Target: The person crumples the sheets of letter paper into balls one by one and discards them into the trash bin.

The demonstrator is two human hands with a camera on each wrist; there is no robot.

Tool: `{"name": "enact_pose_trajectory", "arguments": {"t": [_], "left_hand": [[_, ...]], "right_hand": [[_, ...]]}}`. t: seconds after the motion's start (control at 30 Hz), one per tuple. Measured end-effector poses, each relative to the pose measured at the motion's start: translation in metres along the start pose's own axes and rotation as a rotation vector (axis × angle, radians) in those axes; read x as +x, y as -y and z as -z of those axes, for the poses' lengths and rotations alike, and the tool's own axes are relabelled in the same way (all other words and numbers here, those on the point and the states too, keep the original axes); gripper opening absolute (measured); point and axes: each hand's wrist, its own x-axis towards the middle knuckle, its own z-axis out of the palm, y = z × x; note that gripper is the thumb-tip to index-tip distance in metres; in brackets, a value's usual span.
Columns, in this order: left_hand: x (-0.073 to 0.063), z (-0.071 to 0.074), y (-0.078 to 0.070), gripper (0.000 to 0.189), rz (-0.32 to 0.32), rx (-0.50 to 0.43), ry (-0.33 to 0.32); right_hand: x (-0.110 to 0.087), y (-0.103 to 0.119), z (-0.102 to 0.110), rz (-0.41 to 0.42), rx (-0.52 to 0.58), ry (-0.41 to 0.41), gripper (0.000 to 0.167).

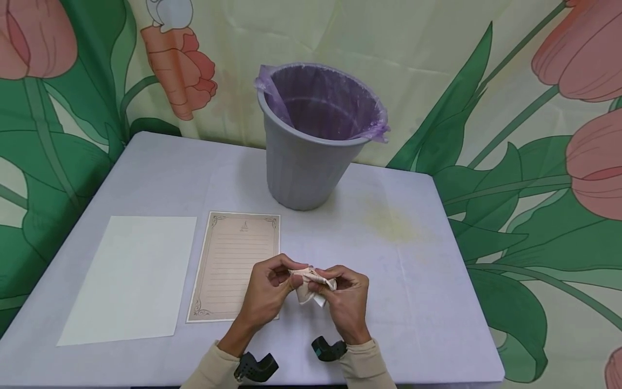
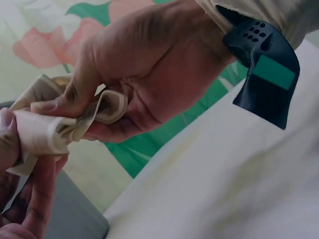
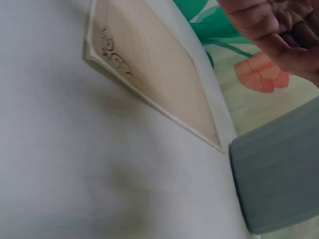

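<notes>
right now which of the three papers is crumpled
The crumpled paper pinched by the left hand and right hand; the lined sheet and plain white sheet lie uncrumpled on the table.

Crumpled paper cream with dark marks; lined sheet pinkish beige, darker ruling, scrolled corners; other sheet plain white; bin grey, liner purple; tablecloth lavender-white, yellowish patch; backdrop cream, pink tulips, green leaves; sleeves beige; wrist devices black

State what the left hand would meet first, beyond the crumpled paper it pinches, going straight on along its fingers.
Probably the right hand, which grips the other side of the crumpled paper; the left hand points toward it, though exact depth is hard to judge.
</notes>
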Motion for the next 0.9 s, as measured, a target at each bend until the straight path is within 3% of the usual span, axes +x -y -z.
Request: {"name": "enact_pose_trajectory", "arguments": {"t": [0.17,0.3,0.43,0.63,0.9], "left_hand": [[0.001,-0.006,-0.003,0.014,-0.006,0.073,-0.097],[0.003,-0.002,-0.008,0.013,0.015,0.098,-0.141],[0.004,0.002,-0.008,0.011,0.035,0.091,-0.116],[0.003,0.001,-0.007,0.009,0.031,0.143,-0.12],[0.004,-0.006,-0.002,0.006,0.005,0.168,-0.167]], "right_hand": [[-0.002,0.003,-0.001,-0.027,-0.059,-0.015,0.027],[0.001,0.009,0.012,-0.069,-0.102,0.151,0.027],[0.007,0.013,0.024,-0.171,-0.058,0.273,0.033],[0.016,0.015,0.027,-0.34,-0.01,0.287,0.039],[0.012,0.011,0.018,-0.359,-0.005,0.191,0.042]]}}
